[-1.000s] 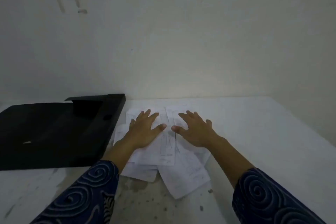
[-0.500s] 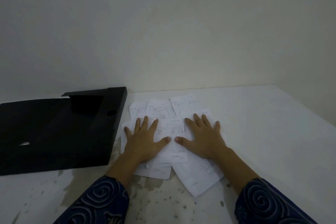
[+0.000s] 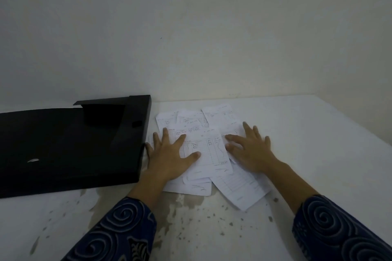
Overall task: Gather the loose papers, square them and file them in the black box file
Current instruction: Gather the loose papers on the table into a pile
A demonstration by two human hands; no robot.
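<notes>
Several loose white papers (image 3: pixel 209 150) with handwritten tables lie overlapped and crooked on the white table (image 3: pixel 307 133), just right of the black box file (image 3: pixel 70 146). The box file lies flat and open, its inside dark. My left hand (image 3: pixel 169 157) rests flat on the left part of the pile, fingers spread, little finger close to the file's edge. My right hand (image 3: pixel 250 148) lies flat on the right part of the pile, fingers apart. Neither hand grips a sheet. Some papers are hidden under my palms.
A plain pale wall (image 3: pixel 212 38) rises right behind the table. The near table surface (image 3: pixel 197 218) is stained and speckled. Dark blue sleeves with swirl patterns cover both forearms.
Both hands slid apart and outward over the pile, left toward the box file, right to the right. More of the middle sheets shows between them. The view dipped slightly.
</notes>
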